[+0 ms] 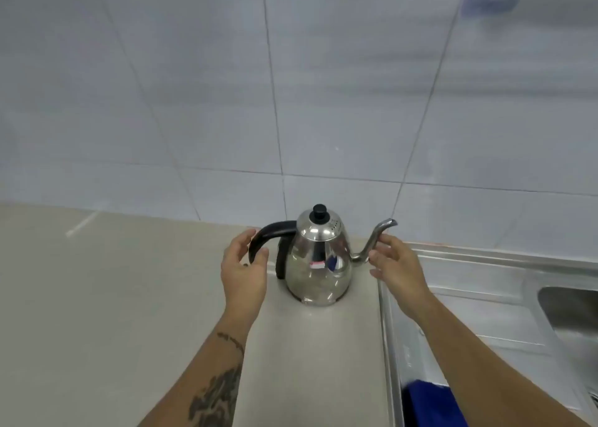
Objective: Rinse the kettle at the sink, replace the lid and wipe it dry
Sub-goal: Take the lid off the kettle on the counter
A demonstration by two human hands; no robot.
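Kettle-side, nearest you a blue cloth (430, 404) lies on the steel drainboard (469, 313). Your left hand (242, 271) curls loosely around the black handle (271, 235), fingers spread. Your right hand (398, 264) hovers spread beside the spout (375, 239). Beyond, the kettle (318, 264) stands upright on the counter (113, 297), lid (318, 226) on.

Head view, down onto near countertop (129, 297)
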